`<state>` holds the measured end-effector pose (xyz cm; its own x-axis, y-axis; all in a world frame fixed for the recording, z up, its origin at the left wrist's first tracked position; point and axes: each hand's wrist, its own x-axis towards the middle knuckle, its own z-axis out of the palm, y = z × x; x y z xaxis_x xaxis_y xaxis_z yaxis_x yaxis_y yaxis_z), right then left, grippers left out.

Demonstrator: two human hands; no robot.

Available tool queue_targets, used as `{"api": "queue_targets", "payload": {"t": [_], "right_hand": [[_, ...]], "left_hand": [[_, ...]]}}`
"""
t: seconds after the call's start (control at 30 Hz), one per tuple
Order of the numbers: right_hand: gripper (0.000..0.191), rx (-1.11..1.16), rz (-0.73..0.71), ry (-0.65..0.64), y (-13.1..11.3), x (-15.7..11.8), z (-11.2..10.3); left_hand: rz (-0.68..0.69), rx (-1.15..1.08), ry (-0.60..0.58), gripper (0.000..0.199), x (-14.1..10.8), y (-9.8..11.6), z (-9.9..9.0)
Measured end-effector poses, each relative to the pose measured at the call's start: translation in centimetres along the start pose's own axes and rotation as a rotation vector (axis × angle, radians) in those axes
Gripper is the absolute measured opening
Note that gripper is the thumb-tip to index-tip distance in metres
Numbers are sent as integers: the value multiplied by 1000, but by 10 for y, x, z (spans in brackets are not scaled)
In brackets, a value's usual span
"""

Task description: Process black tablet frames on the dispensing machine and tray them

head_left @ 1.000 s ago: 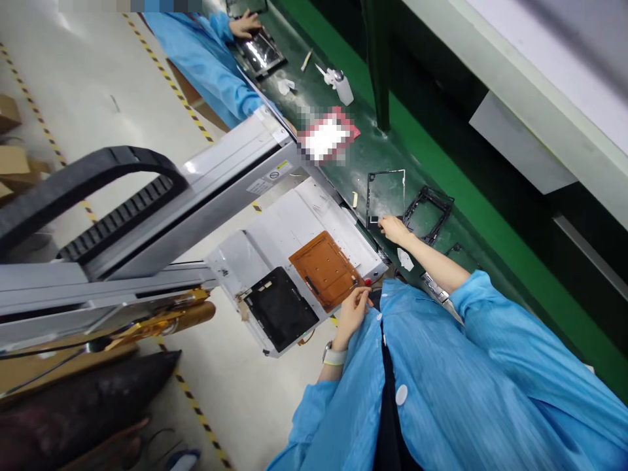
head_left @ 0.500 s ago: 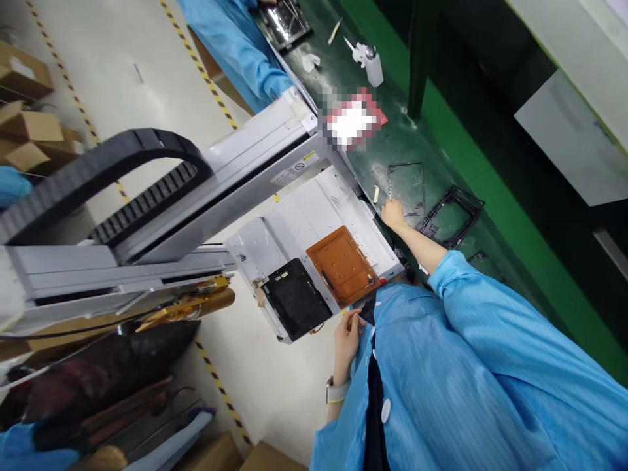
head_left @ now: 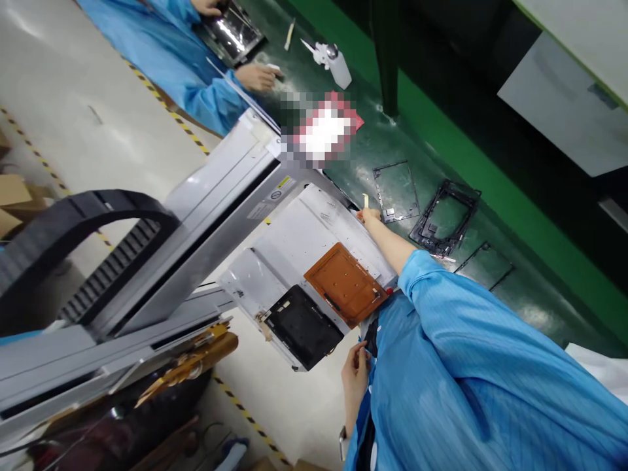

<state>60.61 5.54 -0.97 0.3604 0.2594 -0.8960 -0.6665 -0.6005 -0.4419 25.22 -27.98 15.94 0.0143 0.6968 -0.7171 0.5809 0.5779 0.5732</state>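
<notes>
My right hand [head_left: 370,215] reaches over the far side of the white machine platform [head_left: 289,222], its fingers curled together beside a small cream strip [head_left: 366,201]; what they grip, if anything, is hidden. Low by the coat front, my left hand [head_left: 355,367] has its fingers bent closed near a bit of blue; I cannot make out what is in them. Between the hands, an orange-brown plate [head_left: 346,281] lies on the platform. Beside it is a black flat panel [head_left: 304,327]. Thin black frames [head_left: 417,190] lie on the green bench beyond my right hand.
A grey machine beam [head_left: 210,216] with a black cable chain [head_left: 112,203] crosses the left. On the green bench [head_left: 441,157] are stacked black frames [head_left: 446,216] and a white pump bottle [head_left: 339,70]. A co-worker's hand [head_left: 258,76] works at the top.
My right hand has moved from the thin frame toward the platform's edge, by the cream strip. The view has shifted. The co-worker's hands have come into view. My left hand stays by the coat.
</notes>
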Motion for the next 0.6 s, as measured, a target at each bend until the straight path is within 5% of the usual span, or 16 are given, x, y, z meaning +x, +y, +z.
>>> {"api": "queue_targets", "payload": {"t": [0.13, 0.27, 0.5, 0.6], "right_hand": [[39, -27, -89, -45, 4, -18, -6], [33, -87, -207, -238, 30, -60, -31], [31, -280, -399, -624, 139, -185, -151], [29, -363, -474, -714, 163, -225, -204]], "left_hand": [[31, 56, -42, 83, 5, 9, -5], [96, 103, -85, 74, 13, 28, -3], [286, 100, 0, 70, 35, 74, 19], [391, 89, -14, 72, 35, 99, 35]]}}
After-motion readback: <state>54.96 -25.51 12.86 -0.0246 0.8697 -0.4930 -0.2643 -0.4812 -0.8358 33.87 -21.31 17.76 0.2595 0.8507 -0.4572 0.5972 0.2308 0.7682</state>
